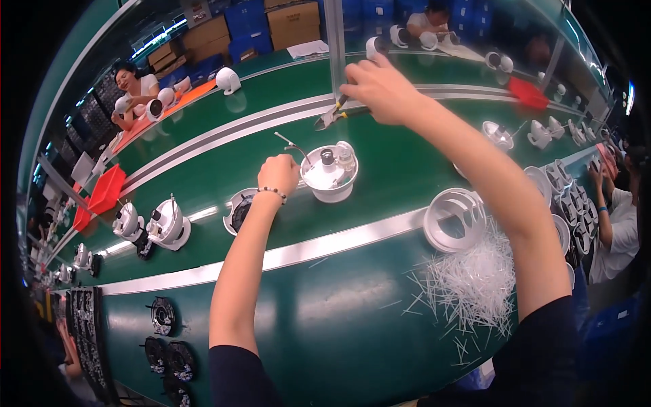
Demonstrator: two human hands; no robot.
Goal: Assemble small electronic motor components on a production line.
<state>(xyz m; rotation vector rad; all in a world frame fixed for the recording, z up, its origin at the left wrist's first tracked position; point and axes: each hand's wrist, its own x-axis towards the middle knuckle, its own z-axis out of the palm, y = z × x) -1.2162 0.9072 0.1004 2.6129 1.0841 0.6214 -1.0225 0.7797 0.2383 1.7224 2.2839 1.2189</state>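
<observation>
Just left of a round white plastic housing (330, 192) is my left hand (279, 175), closed, its fingertips largely hidden; I cannot make out what they hold. The housing stands open side up on the green belt, with a dark cylindrical part (328, 157) and a clear round piece inside. A thin wire (293, 144) with a pale tip rises from its left side. Farther away and to the right, my right hand (380, 89) is closed around cutting pliers (330, 119) with black and yellow handles, jaws toward the left. Beside my left forearm lies a white-rimmed black part (242, 209).
White ring frames (456, 220) and a heap of thin white strips (471, 281) lie at right. Black round parts (163, 316) sit at lower left. White assemblies (168, 224) and a red tray (107, 188) are left. Co-workers (139, 85) sit across the line and at right.
</observation>
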